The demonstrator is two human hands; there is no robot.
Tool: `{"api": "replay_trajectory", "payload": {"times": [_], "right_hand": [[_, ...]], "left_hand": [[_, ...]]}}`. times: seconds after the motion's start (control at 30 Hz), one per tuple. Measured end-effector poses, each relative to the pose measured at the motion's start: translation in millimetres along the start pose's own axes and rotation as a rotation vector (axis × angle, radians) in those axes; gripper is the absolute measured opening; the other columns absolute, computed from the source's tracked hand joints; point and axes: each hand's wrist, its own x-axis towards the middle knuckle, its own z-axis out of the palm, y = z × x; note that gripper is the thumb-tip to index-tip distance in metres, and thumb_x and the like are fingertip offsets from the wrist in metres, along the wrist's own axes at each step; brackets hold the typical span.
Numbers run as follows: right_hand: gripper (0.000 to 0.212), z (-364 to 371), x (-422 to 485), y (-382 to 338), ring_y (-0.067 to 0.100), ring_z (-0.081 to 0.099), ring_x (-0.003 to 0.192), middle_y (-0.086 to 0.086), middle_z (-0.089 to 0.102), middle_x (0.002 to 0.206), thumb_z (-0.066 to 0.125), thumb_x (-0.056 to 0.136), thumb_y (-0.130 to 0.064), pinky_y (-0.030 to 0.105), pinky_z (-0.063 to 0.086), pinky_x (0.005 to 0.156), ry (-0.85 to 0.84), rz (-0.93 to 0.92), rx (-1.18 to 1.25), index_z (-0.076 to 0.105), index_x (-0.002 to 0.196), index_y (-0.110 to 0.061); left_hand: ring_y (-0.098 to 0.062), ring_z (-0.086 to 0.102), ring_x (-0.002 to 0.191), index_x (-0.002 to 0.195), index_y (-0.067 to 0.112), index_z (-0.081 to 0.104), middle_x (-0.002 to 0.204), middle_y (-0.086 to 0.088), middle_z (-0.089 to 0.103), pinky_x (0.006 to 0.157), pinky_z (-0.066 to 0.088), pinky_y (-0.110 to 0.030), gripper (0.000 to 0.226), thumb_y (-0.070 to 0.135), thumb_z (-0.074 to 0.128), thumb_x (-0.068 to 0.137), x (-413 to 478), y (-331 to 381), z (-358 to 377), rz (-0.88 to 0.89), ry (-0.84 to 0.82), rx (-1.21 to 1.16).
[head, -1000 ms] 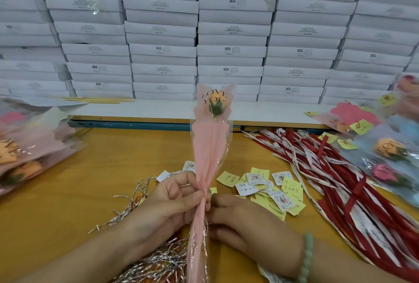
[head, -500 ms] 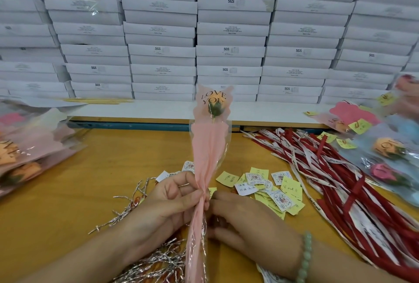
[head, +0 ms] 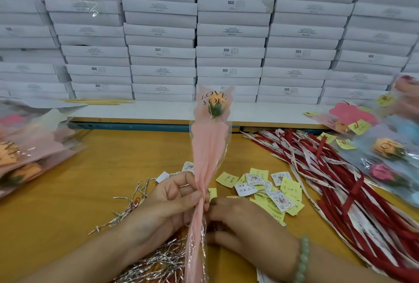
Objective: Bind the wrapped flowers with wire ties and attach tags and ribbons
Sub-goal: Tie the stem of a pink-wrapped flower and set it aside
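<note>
Where the crinkled silver wire ties (head: 158, 262) run off the near edge, the left hand (head: 167, 203) pinches the gathered neck of the wrapped flower (head: 208, 151), an orange rose in pink paper and clear film, upright above the yellow wooden table (head: 90, 169). The right hand (head: 244, 226) curls against it, fingertips hidden, so its grip cannot be told. Farther right lie small yellow and white paper tags (head: 267, 187), then glossy red and white ribbons (head: 340, 183).

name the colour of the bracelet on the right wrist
Pale green; the bracelet shows best in the head view.
</note>
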Motion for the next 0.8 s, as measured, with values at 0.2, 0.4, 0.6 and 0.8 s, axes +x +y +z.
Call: {"api": "replay_trajectory", "payload": {"times": [0.2, 0.4, 0.6, 0.8], "right_hand": [[0.007, -11.7, -6.9, 9.8, 0.004, 0.053, 0.092, -0.011, 0.051, 0.1, 0.058, 0.096, -0.03, 0.027, 0.045, 0.085, 0.074, 0.039, 0.159, 0.06, 0.1, -0.024], [0.004, -12.4, -6.9, 12.4, 0.001, 0.056, 0.083, -0.013, 0.062, 0.086, 0.065, 0.091, -0.025, 0.009, 0.041, 0.072, 0.108, 0.053, 0.304, 0.065, 0.09, -0.021], [0.012, -12.5, -7.4, 12.0, 0.004, 0.06, 0.082, -0.011, 0.067, 0.087, 0.07, 0.087, -0.033, 0.015, 0.047, 0.074, 0.062, 0.036, 0.307, 0.074, 0.089, -0.022], [0.022, -9.9, -8.2, 6.7, 0.004, 0.048, 0.084, -0.016, 0.047, 0.096, 0.055, 0.092, -0.049, 0.028, 0.043, 0.074, 0.059, 0.118, -0.125, 0.06, 0.105, -0.032]], "left_hand": [[-0.018, 0.065, 0.067, 0.09, 0.002, 0.057, 0.077, -0.012, 0.065, 0.059, 0.054, -0.023, 0.047, 0.016, 0.092, 0.062, -0.2, 0.3, 0.0, 0.012, 0.012, 0.0], [-0.016, 0.065, 0.068, 0.086, 0.008, 0.066, 0.077, -0.012, 0.066, 0.059, 0.054, -0.021, 0.033, 0.017, 0.091, 0.065, -0.2, 0.8, -0.5, 0.017, -0.003, 0.029], [-0.016, 0.065, 0.068, 0.086, 0.007, 0.065, 0.076, -0.01, 0.066, 0.058, 0.053, -0.021, 0.036, 0.016, 0.091, 0.064, 0.4, -0.1, -1.7, 0.009, -0.006, 0.004], [-0.017, 0.065, 0.067, 0.098, -0.002, 0.051, 0.076, -0.011, 0.066, 0.059, 0.053, -0.02, 0.057, 0.016, 0.092, 0.063, -0.2, 0.4, -0.9, 0.009, 0.006, -0.001]]}}
